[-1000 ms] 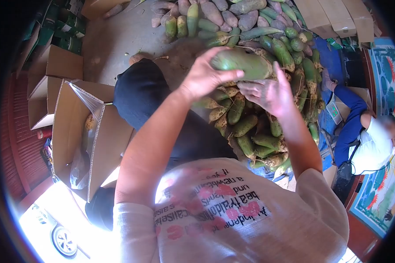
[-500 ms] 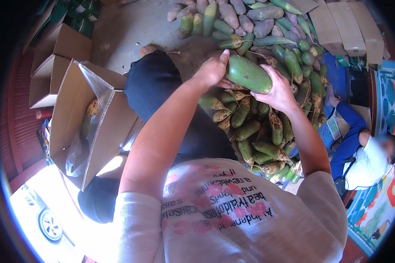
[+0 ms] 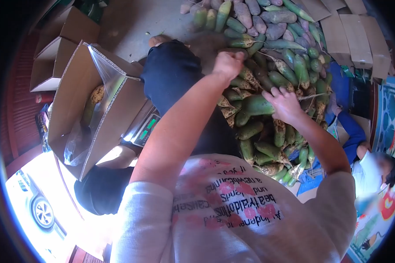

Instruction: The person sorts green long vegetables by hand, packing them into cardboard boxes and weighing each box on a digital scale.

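My right hand [image 3: 284,104] is closed around a green radish [image 3: 256,106] lying on the pile. A thin pale root sticks out to the right, just beyond my knuckles. Over the upper left edge of the pile, my left hand [image 3: 229,65] has its fingers curled in; what they hold, if anything, is hidden. Around both hands lies the heap of green radishes [image 3: 250,130], several with brown, scarred ends.
On the left an open cardboard box [image 3: 118,107] with a plastic liner holds a radish [image 3: 92,103]. A digital scale [image 3: 147,130] shows beside it. Purplish radishes [image 3: 242,13] lie at the back. Flattened cardboard [image 3: 353,37] and a seated person [image 3: 368,171] are on the right.
Both hands held a large green radish up between them. Now they are apart, the left no longer on it, the right lower on the pile. More of the scale has come into view.
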Motion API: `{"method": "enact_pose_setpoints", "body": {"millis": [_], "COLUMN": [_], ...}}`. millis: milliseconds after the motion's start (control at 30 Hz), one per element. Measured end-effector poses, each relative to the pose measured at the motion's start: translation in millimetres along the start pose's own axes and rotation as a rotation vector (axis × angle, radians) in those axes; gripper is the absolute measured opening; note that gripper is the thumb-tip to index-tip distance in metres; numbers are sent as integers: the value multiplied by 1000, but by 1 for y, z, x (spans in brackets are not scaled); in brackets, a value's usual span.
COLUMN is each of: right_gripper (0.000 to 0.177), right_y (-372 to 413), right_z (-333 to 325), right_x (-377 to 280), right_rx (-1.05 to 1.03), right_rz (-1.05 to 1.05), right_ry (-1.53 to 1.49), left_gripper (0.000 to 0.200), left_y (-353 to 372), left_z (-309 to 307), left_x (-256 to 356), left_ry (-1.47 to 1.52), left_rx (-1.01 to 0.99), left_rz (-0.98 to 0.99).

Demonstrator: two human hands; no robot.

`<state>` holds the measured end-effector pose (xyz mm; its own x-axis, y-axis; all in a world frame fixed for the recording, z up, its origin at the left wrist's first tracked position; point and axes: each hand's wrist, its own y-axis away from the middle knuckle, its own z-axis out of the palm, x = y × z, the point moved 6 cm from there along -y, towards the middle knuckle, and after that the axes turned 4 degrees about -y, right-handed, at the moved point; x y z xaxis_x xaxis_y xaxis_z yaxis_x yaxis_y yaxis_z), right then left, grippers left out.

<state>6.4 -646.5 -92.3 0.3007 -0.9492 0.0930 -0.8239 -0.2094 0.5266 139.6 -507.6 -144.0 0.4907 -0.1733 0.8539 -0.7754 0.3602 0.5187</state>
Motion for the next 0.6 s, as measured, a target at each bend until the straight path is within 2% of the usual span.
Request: {"method": "enact_pose_setpoints", "body": {"millis": [67, 167, 233, 300, 333, 400, 433, 533, 600], "right_gripper": [77, 76, 79, 75, 73, 69, 64, 65, 67], "right_y": [2, 13, 14, 23, 24, 22, 20, 12, 6], "right_z": [38, 53, 62, 53, 47, 33, 23, -2, -12], "right_x": [20, 45, 58, 63, 64, 62, 58, 45, 36], "right_rx": [-151, -77, 98, 233, 238, 236, 190, 103, 12], "right_rz": [165, 327, 390, 467, 405, 244, 134, -13, -81], "right_ry": [-151, -525, -1050, -1497, -1687, -2057, -2104, -2169, -2107], "left_gripper": [35, 35, 33, 35, 37, 43, 42, 31, 24], "left_y": [-2, -15, -22, -22, -21, -8, -7, 14, 19], "left_z": [-5, -22, -20, -16, -14, -9, -4, 6, 7], "left_x": [6, -1, -1, -2, -1, 9, 11, 33, 42], "left_ry": [-215, -268, 27, 111, 151, 85, 134, 613, 714], "left_rx": [-35, 193, 415, 305, 251, -49, -138, -214, -267], "left_rz": [91, 52, 66, 58, 50, -17, 35, 111, 105]}}
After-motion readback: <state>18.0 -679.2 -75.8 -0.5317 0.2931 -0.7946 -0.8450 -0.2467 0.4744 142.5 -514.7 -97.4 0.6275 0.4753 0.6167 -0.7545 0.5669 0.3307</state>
